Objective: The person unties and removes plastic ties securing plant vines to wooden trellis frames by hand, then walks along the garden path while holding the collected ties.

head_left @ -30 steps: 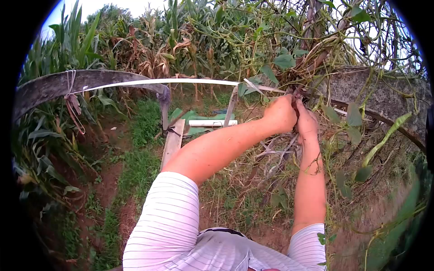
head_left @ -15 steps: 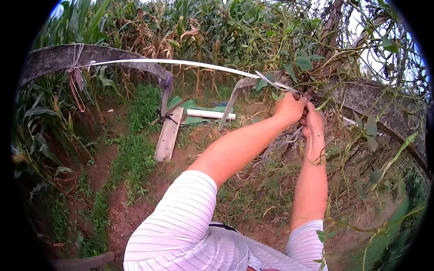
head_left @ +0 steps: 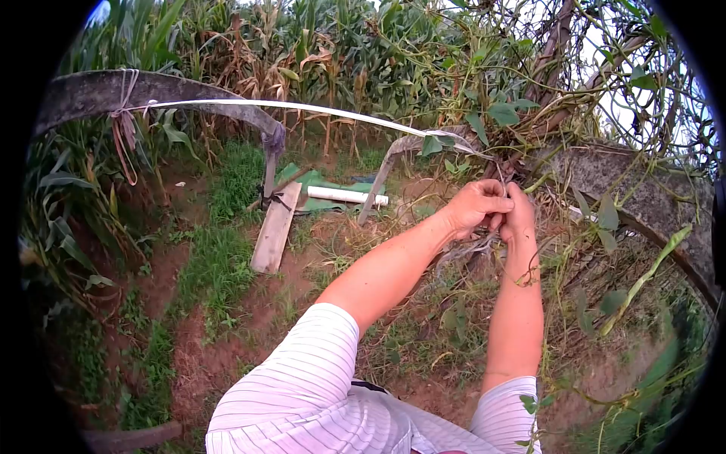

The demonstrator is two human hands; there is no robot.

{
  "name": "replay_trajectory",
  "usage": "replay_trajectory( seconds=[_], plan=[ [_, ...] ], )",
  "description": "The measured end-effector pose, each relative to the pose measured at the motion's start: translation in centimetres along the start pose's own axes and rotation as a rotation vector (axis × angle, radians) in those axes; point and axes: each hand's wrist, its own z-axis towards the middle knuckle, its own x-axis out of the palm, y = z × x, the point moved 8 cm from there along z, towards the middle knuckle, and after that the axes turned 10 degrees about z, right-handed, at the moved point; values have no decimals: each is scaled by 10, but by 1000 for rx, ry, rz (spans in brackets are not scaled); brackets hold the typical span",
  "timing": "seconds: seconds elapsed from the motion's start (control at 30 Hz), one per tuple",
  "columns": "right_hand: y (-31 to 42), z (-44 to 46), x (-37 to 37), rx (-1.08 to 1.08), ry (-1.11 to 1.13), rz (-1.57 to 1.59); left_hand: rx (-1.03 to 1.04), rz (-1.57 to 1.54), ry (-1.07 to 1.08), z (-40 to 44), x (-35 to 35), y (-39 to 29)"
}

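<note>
My left hand (head_left: pixel 479 207) and my right hand (head_left: pixel 518 214) meet just below a knot of cord and vine stems, fingers closed. Between their fingertips runs a thin greyish cord (head_left: pixel 502 172), coming down from the knot. Loose ends of grey strips (head_left: pixel 473 247) hang under my left hand. A white strap (head_left: pixel 318 110) stretches from the concrete arch (head_left: pixel 189 94) on the left to the stems just above my hands. What exactly my right fingers press on is partly hidden.
Another weathered concrete beam (head_left: pixel 643 181) with tangled vines (head_left: pixel 605 68) is on the right. A wooden board (head_left: pixel 275 231), a white tube (head_left: pixel 348 195) and green sheeting (head_left: pixel 325 183) lie on the ground ahead. Corn plants (head_left: pixel 363 53) stand behind.
Both hands have come down and slightly away from the knot, leaving the cord below it in view. Earlier the view also tipped downward, lifting the strap and arches in the frame.
</note>
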Motion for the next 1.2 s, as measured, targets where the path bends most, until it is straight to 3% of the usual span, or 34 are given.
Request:
replay_trajectory(
  seconds=[0.17, 0.2, 0.27, 0.3, 0.37, 0.43, 0.47, 0.53, 0.63, 0.7, 0.77, 0.8, 0.9, 0.93, 0.97, 1.0, 1.03, 1.1, 1.2],
  plan=[
    [-6, 14, -12, -86, -55, -170, 226, 4, -244, 8, -26, -30],
    [0, 16, -11, -234, -55, -314, 224, 5, -244, 6, -26, -31],
    [-10, 32, -21, -301, 17, -448, -6, -124, -234, 2, -20, -16],
    [-9, 25, -19, -296, 11, -450, -12, -130, -233, 0, -18, -15],
    [8, 2, -9, -342, -90, -593, -52, 182, -255, -4, -15, -15],
    [12, -9, -7, -309, -110, -570, -26, 245, -177, -25, 1, -9],
    [14, -12, -6, -283, -124, -547, 132, 525, 29, -35, 15, -2],
    [5, -4, -10, -195, -72, -523, 284, 792, 253, -57, 28, 15],
    [-6, -3, -18, -158, -9, -395, 510, 822, 357, -89, 23, -12],
    [-13, 4, -21, -163, 19, -393, -172, 373, 243, -92, 8, -20],
    [-1, -3, -11, -337, -54, -733, -155, -42, 268, -89, 14, -45],
    [-6, -7, -6, -295, -29, -531, -120, -19, 231, -85, 8, -49],
    [4, -25, 5, -409, -106, -674, -5, 184, 286, -94, 29, -41],
    [-4, -15, -2, -346, -105, -647, -44, 499, 468, -108, 46, -32],
    [-7, -10, -10, -348, -114, -642, 235, 604, 753, -128, 81, -32],
    [-10, -11, -11, -329, -109, -632, -40, 496, 957, -155, 103, -6],
    [-12, -13, -12, -310, -105, -620, -105, 534, 1173, -180, 124, 12],
    [-13, -22, -15, -330, -108, -590, -310, 807, 1349, -212, 117, 63],
    [-14, -42, -18, -308, -2, -205, -494, 826, 1195, -206, 87, 25]
  ],
)
